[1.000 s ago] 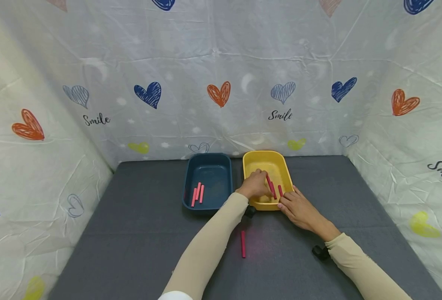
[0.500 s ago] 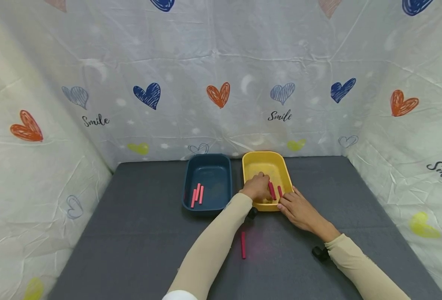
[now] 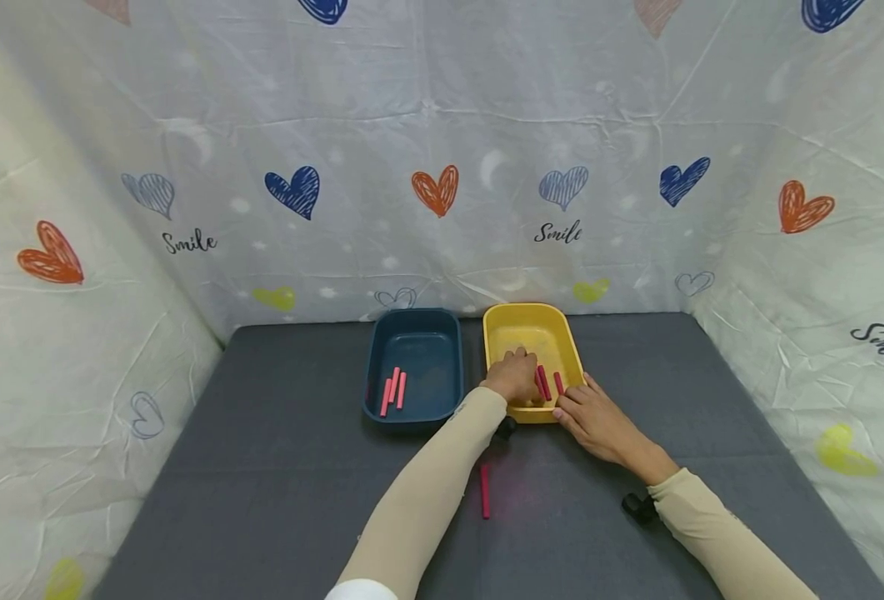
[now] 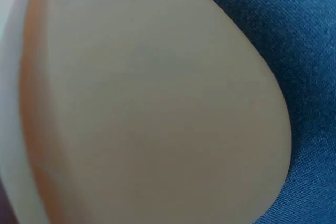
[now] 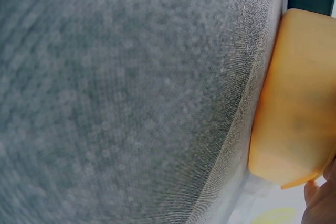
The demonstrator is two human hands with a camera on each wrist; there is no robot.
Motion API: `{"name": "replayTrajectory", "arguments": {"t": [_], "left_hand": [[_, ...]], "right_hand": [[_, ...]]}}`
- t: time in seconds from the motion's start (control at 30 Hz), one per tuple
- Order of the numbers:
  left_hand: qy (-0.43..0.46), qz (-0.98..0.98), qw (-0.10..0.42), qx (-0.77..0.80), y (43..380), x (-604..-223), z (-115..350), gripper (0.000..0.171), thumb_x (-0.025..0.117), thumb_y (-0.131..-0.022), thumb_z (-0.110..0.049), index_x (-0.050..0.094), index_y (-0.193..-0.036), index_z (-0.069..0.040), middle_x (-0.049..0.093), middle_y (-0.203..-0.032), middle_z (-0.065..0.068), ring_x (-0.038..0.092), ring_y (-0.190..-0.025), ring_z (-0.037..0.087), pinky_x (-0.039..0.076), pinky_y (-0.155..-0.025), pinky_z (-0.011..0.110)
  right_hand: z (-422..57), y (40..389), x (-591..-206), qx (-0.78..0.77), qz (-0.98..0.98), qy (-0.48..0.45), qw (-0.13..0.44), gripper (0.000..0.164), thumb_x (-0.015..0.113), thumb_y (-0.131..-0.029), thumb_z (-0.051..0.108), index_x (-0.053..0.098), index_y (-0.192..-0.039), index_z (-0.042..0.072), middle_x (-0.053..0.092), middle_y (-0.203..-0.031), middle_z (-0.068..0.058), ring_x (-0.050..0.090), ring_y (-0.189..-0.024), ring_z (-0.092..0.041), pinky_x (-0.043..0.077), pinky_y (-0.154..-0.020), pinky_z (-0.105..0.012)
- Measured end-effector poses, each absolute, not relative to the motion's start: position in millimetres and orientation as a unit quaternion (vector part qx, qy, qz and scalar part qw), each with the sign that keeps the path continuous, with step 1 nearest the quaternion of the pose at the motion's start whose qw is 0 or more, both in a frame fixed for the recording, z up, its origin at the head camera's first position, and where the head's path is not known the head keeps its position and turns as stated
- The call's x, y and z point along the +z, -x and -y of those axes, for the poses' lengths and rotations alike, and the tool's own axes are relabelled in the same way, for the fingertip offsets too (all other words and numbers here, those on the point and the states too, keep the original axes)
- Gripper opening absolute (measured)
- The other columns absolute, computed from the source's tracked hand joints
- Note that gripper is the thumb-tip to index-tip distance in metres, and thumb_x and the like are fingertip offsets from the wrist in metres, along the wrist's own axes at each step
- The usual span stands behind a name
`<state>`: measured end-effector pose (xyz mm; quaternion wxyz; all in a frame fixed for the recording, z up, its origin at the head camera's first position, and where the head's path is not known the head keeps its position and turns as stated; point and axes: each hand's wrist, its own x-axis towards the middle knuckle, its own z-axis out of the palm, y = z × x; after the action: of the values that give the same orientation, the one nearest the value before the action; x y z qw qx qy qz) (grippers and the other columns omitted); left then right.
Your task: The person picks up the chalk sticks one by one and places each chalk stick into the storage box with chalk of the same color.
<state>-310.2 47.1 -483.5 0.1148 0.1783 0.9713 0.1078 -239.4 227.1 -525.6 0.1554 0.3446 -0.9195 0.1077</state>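
Note:
In the head view my left hand (image 3: 515,377) reaches down into the yellow tray (image 3: 571,342), fingers bent beside dark red sticks (image 3: 543,383). Its fingertips are hidden, so I cannot tell whether it pinches one. My right hand (image 3: 597,419) grips the tray's near right corner, fingers over the rim and thumb at the front wall. Another red stick (image 3: 558,383) lies in the tray by the right fingers. The right wrist view shows the tray's outer wall (image 5: 294,98) with part of the right hand (image 5: 323,198) at its corner. A blurred tan surface (image 4: 168,98) fills most of the left wrist view.
Left of the yellow tray stands a dark blue tray (image 3: 419,329) with several pink sticks (image 3: 393,387) inside. One red stick (image 3: 485,492) lies on the grey tablecloth (image 3: 284,483) in front, near the left forearm. A heart-printed curtain (image 3: 367,125) encloses the back and sides.
My left hand has shifted slightly right and lower inside the yellow tray, and the red sticks beside it now lie closer together. The right hand keeps its place at the tray.

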Motion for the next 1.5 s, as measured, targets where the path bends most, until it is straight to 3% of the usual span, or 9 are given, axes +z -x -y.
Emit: {"name": "replayTrajectory", "arguments": {"t": [0.2,0.47,0.93,1.5], "left_hand": [[-0.181,-0.966,0.092,0.159,313.1,-484.6,-47.3,0.072,0.081,-0.08,-0.034,0.05,-0.141,-0.013,0.05,-0.138,0.005,0.05,-0.118,0.022,0.05,-0.1,0.038],[-0.196,-0.956,0.072,0.207,310.3,-481.0,-44.6,0.069,0.079,-0.083,-0.032,0.049,-0.142,-0.012,0.049,-0.141,0.007,0.051,-0.124,0.022,0.049,-0.103,0.037],[-0.22,-0.945,0.026,0.241,298.9,-465.3,-24.2,0.064,0.074,-0.087,-0.035,0.048,-0.141,-0.013,0.048,-0.143,0.006,0.052,-0.126,0.021,0.051,-0.102,0.041],[-0.271,-0.932,-0.03,0.239,267.1,-449.5,-2.0,0.062,0.069,-0.091,-0.038,0.047,-0.142,-0.014,0.047,-0.143,0.004,0.049,-0.129,0.021,0.051,-0.102,0.037]], "right_hand": [[-228.8,240.6,-526.4,0.105,0.92,-0.343,0.155,0.015,0.054,-0.101,0.026,0.06,-0.09,0.017,0.059,-0.09,-0.001,0.059,-0.094,-0.022,0.029,-0.115,-0.058],[-230.9,241.8,-526.5,0.105,0.919,-0.344,0.161,0.014,0.056,-0.1,0.025,0.061,-0.09,0.016,0.059,-0.089,0.0,0.058,-0.092,-0.022,0.031,-0.114,-0.059],[-230.7,242.4,-523.4,0.106,0.919,-0.347,0.156,0.014,0.055,-0.1,0.027,0.06,-0.091,0.018,0.059,-0.09,0.0,0.058,-0.093,-0.021,0.03,-0.115,-0.059],[-229.7,242.6,-528.5,0.115,0.918,-0.346,0.155,0.015,0.055,-0.1,0.027,0.064,-0.093,0.017,0.062,-0.092,0.0,0.059,-0.094,-0.022,0.03,-0.114,-0.06]]}}
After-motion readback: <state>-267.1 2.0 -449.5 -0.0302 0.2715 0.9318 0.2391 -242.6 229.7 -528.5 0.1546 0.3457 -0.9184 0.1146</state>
